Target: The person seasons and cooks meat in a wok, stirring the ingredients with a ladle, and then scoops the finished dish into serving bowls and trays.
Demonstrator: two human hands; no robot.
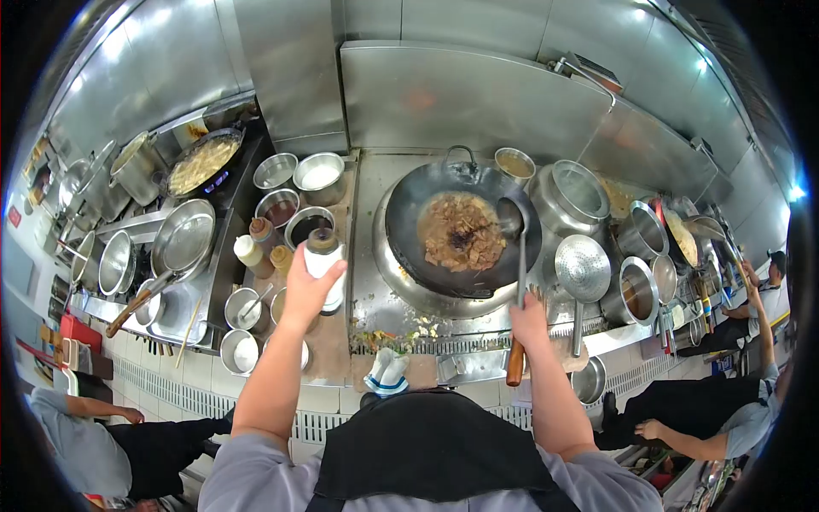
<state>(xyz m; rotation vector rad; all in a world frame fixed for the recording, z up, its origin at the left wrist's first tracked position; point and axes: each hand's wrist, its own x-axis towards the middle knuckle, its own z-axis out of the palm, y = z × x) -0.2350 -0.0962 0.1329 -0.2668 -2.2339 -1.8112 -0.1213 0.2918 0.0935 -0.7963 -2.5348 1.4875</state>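
My left hand [309, 286] is closed around a white bottle [322, 259] with a dark top, above the seasoning pots left of the stove. My right hand [529, 322] grips the shaft of a ladle [522, 264], its wooden end sticking out toward me. The ladle's bowl rests inside the right side of a black wok [409, 256]. Browned meat pieces [465, 243] fill the middle of the wok, with a dark patch on top. A folded white and blue cloth [388, 373] lies at the stove's front edge.
A perforated skimmer [583, 269] and metal pots [638, 290] stand to the right. Sauce bottles [252, 254] and seasoning pots [319, 175] sit left of the wok. Another pan [205, 162] is over a flame farther left. Other people [708, 418] are on both sides.
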